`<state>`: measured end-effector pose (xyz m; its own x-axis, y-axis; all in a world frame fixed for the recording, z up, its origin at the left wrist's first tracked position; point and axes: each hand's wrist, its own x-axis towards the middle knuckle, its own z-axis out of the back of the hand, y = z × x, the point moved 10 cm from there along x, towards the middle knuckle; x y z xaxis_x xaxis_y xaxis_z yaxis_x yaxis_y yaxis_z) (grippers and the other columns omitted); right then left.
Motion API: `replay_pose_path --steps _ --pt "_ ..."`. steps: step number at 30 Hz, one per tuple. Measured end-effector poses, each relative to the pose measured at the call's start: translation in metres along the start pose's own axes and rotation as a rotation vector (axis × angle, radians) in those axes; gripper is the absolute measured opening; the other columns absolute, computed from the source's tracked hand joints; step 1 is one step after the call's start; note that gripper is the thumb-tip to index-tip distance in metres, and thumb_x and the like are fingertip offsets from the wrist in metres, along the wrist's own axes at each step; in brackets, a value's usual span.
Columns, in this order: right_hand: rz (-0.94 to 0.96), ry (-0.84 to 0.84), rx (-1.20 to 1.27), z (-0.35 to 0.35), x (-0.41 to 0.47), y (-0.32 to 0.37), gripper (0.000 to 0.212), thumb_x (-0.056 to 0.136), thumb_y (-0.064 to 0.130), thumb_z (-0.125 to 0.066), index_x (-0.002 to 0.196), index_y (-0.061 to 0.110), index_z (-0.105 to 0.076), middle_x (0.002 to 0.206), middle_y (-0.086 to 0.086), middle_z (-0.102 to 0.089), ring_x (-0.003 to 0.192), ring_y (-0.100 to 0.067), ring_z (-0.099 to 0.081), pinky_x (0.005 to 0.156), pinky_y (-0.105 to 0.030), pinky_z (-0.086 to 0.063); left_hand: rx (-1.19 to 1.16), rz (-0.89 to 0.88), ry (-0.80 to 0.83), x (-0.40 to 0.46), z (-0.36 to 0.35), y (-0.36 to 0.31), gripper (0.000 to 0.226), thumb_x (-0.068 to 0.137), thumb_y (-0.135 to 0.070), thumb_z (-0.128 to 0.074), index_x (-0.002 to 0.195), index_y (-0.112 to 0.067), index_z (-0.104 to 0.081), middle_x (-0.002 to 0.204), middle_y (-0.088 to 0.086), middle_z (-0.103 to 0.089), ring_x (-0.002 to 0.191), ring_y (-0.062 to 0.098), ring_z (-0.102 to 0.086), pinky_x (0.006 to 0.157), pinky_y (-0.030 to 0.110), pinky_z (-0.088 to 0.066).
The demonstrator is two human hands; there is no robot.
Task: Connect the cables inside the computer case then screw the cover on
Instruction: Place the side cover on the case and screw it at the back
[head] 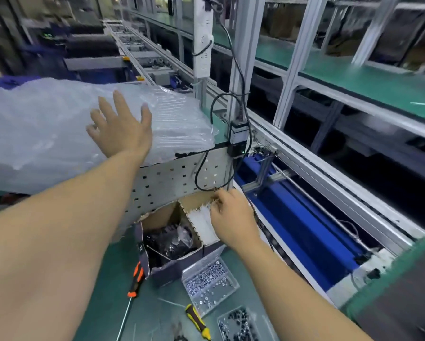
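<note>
A green bench mat (113,271) runs beside a conveyor line (304,168) in a factory hall, with racks beyond.

Nearest, under the right forearm, lie two screwdrivers (135,279) with orange-and-black handles and a clear tray of screws (210,283). None of these is in hand; I judge they belong to the later cover step.

Just past the tray sits a split cardboard box (179,232). The right hand (231,215) is over its right compartment, fingers curled down onto a bundle of white ties (201,225). Whether a tie is actually pinched cannot be told, as the fingertips are blurred. The ties lie directly under and a little left of those fingers, their long axis running from the near edge of the box away towards the case. The left compartment, further left of the fingers, holds black bagged parts (174,242).

Beyond the box stands the case (177,178), its perforated metal side facing the box and touching it. The right hand is the nearer one to the ties.

Farther up and left, the left hand (121,129) lies flat with fingers spread wide on the bubble wrap (46,134) draped over the case top, gripping nothing. The case interior and its cables are hidden.
</note>
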<state>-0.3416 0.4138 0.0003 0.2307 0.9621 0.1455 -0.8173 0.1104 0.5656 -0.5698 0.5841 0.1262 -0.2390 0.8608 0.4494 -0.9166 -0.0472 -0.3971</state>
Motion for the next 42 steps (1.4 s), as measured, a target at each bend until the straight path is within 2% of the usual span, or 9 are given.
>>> replay_pose_path --steps 3,7,12,18,22,29,34,39,42 --pt "-0.001 -0.027 -0.020 0.002 0.004 -0.005 0.029 0.097 0.023 -0.048 0.120 0.018 -0.064 0.115 0.000 -0.060 0.110 -0.023 -0.052 0.097 -0.043 -0.046 0.125 0.069 -0.077 0.041 0.030 0.031 0.065 0.098 -0.051 -0.033 0.156 -0.027 -0.017 0.164 0.017 -0.010 0.148 0.043 -0.010 0.116 0.059 -0.014" --pt "-0.031 -0.036 -0.009 -0.002 0.006 -0.004 0.029 0.095 0.020 -0.049 0.118 0.015 -0.066 0.115 -0.004 -0.060 0.110 -0.024 -0.053 0.098 -0.042 -0.046 0.113 0.342 0.287 0.050 -0.003 0.109 0.094 0.086 -0.074 -0.040 0.157 -0.034 0.008 0.165 0.018 0.005 0.149 0.047 0.002 0.118 0.062 -0.001" --pt "-0.014 -0.005 -0.013 -0.017 0.005 0.010 0.031 0.093 0.021 -0.049 0.118 0.016 -0.067 0.119 -0.003 -0.061 0.112 -0.024 -0.054 0.100 -0.044 -0.046 0.127 0.203 0.445 0.016 -0.034 0.102 0.136 0.046 -0.107 -0.031 0.154 -0.037 0.014 0.165 0.013 -0.003 0.148 0.042 -0.006 0.109 0.071 -0.009" --pt "-0.023 0.058 0.068 -0.040 0.010 0.039 0.030 0.095 0.022 -0.050 0.121 0.019 -0.065 0.121 -0.001 -0.060 0.116 -0.022 -0.052 0.100 -0.042 -0.046 0.094 0.136 0.605 0.001 -0.044 0.084 0.158 0.017 -0.104 -0.051 0.143 -0.052 0.027 0.164 0.010 0.017 0.148 0.046 0.009 0.109 0.074 -0.014" --pt "-0.062 0.101 0.265 -0.052 0.014 0.058 0.032 0.096 0.020 -0.052 0.125 0.019 -0.064 0.122 -0.004 -0.061 0.108 -0.020 -0.057 0.096 -0.035 -0.048 0.171 0.090 0.639 -0.012 -0.046 0.072 0.147 0.041 -0.086 -0.075 0.148 -0.049 0.018 0.162 0.017 0.011 0.145 0.051 -0.001 0.108 0.072 -0.021" --pt "-0.099 0.112 0.364 -0.056 0.012 0.066 0.028 0.097 0.019 -0.051 0.122 0.021 -0.062 0.121 -0.003 -0.060 0.105 -0.021 -0.058 0.091 -0.037 -0.050 0.394 -0.093 0.294 -0.008 -0.004 0.024 0.052 0.082 -0.006 -0.061 0.131 -0.011 -0.043 0.124 0.015 -0.052 0.113 0.038 -0.055 0.081 0.041 -0.040" --pt "-0.128 0.095 0.446 -0.052 0.014 0.063 0.026 0.096 0.021 -0.053 0.120 0.019 -0.065 0.116 -0.001 -0.062 0.106 -0.019 -0.059 0.092 -0.036 -0.050 0.412 -0.070 0.270 -0.008 0.002 0.034 0.034 0.083 -0.015 -0.060 0.117 -0.008 -0.060 0.125 0.015 -0.054 0.120 0.037 -0.047 0.089 0.042 -0.039" --pt "-0.214 0.142 0.751 -0.062 0.016 0.067 0.033 0.098 0.033 -0.060 0.129 0.022 -0.060 0.119 0.005 -0.063 0.108 -0.014 -0.060 0.089 -0.030 -0.046 0.340 -0.092 0.368 -0.009 -0.013 0.026 0.092 0.076 -0.058 -0.070 0.147 -0.022 -0.024 0.159 0.015 -0.009 0.145 0.045 -0.005 0.108 0.068 -0.020" --pt "-0.201 0.144 0.779 -0.065 0.015 0.065 0.033 0.099 0.033 -0.060 0.131 0.024 -0.058 0.118 0.007 -0.061 0.102 -0.006 -0.059 0.083 -0.024 -0.044 0.282 -0.015 0.499 -0.015 -0.030 0.049 0.115 0.074 -0.046 -0.081 0.150 -0.035 0.005 0.158 0.019 -0.009 0.138 0.046 -0.023 0.102 0.067 -0.033"
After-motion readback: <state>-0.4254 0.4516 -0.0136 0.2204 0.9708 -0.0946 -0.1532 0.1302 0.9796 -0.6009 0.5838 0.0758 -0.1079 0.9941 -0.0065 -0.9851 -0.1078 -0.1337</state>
